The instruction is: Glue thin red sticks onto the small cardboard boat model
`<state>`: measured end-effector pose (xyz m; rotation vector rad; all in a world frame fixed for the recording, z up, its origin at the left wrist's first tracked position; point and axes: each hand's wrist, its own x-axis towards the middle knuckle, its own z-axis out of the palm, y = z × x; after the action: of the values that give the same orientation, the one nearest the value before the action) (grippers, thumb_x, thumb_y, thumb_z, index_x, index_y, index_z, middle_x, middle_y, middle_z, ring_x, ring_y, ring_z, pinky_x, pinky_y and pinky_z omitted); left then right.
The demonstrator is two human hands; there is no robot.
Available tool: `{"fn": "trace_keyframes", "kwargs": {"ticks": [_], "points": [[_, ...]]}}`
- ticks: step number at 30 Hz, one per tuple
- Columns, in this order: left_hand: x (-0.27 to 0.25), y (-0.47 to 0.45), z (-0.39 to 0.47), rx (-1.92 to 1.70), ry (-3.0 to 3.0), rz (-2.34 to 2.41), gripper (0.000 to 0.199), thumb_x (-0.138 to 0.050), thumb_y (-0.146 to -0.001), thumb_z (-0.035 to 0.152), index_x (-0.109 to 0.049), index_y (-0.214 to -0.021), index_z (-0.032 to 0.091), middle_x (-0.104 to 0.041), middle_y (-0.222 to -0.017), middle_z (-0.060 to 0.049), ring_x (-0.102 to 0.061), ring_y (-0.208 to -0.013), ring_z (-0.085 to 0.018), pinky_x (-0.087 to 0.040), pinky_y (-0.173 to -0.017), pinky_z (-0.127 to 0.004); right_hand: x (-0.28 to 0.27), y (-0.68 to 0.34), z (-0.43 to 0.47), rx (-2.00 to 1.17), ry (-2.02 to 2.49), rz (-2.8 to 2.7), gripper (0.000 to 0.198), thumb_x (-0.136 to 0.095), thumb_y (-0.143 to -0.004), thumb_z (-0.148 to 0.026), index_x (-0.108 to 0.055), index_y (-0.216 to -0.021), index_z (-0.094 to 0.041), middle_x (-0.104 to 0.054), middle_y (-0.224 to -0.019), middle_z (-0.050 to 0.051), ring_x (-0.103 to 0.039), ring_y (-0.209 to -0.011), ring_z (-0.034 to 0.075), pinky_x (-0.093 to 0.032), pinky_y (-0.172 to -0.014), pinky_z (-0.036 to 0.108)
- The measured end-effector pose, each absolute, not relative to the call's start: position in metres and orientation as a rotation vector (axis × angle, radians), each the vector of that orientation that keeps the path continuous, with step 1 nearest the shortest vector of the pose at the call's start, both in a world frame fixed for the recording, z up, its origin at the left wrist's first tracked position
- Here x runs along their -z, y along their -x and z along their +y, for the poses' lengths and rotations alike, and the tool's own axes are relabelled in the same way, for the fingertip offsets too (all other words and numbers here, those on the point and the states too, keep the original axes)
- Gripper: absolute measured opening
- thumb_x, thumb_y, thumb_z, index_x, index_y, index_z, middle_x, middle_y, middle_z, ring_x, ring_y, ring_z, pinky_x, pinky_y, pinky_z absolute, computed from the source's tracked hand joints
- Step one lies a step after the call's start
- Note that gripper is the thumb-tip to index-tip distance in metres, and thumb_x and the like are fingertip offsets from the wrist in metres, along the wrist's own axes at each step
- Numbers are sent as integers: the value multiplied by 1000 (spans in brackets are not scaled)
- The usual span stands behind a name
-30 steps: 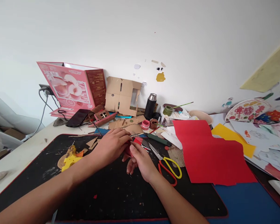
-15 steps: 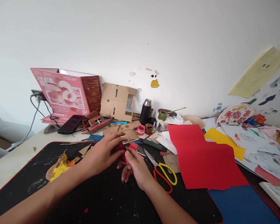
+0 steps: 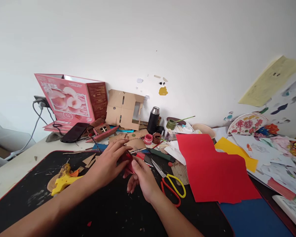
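My left hand (image 3: 108,164) reaches in from the lower left, forearm low across the black mat (image 3: 39,191), palm down and fingers stretched forward over a small red piece (image 3: 128,162). My right hand (image 3: 144,177) comes up from the bottom middle, wrist bent inward, thumb on top and the other fingers curled beneath, their tips hanging just over the mat. Both hands meet at the red piece: my left grip is closed on its left part, my right grip pinched on its right part, thumb and forefinger together around it. The piece sits above the mat near its far edge, in the middle of the bench (image 3: 12,171), mostly hidden by my fingers. What shows of it runs roughly left to right between the two hands; which way its ends point I cannot tell.

Just to the right of my right hand lie scissors (image 3: 171,184) with yellow and orange handles, blades pointing away toward the upper left. Beyond them a big red sheet (image 3: 212,171) lies flat, overlapping a yellow sheet (image 3: 236,152). To the left, on the mat, a yellow glue gun (image 3: 64,179) lies well apart from my left arm. At the wall stand a pink box (image 3: 69,98), a cardboard cutout (image 3: 124,108) and a dark flask (image 3: 153,119).
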<state>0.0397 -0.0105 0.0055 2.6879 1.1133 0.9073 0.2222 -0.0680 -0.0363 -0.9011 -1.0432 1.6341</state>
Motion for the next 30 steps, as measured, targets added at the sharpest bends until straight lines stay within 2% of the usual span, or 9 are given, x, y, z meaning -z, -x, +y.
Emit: {"fn": "trace_keyframes", "kwargs": {"ticks": [10,19,26,30], "points": [[-4,-45,-9,-864,-2775,1112,25,-58,-103,25,-74,-123,21,-64,-152,-15,-55,-146,-36,-48,-121,-58,39,-222,-69,-1649,910,-1040,84,-68,-87,-82,-55,-140,-19,-73,-80,1,-65,-42,13,-47,-38,20],[-4,-46,-9,-819,-2763,1110,21,-60,-103,27,-75,-117,22,-67,-150,-13,-59,-140,-36,-50,-118,-58,40,-223,-71,-1654,910,-1049,80,-66,-89,-81,-55,-139,-19,-73,-80,0,-65,-43,12,-46,-38,19],[-4,-44,-7,-837,-2751,1056,30,-59,-102,27,-72,-129,23,-67,-150,-13,-58,-143,-34,-50,-119,-55,38,-222,-68,-1674,907,-1036,84,-68,-85,-84,-56,-137,-19,-72,-80,0,-65,-42,12,-46,-38,20],[-4,-45,-7,-836,-2742,1081,30,-57,-103,27,-73,-127,22,-70,-146,-14,-60,-140,-35,-51,-117,-57,37,-221,-69,-1676,912,-1050,85,-68,-82,-87,-57,-134,-20,-72,-81,-1,-64,-42,12,-46,-38,20]]}}
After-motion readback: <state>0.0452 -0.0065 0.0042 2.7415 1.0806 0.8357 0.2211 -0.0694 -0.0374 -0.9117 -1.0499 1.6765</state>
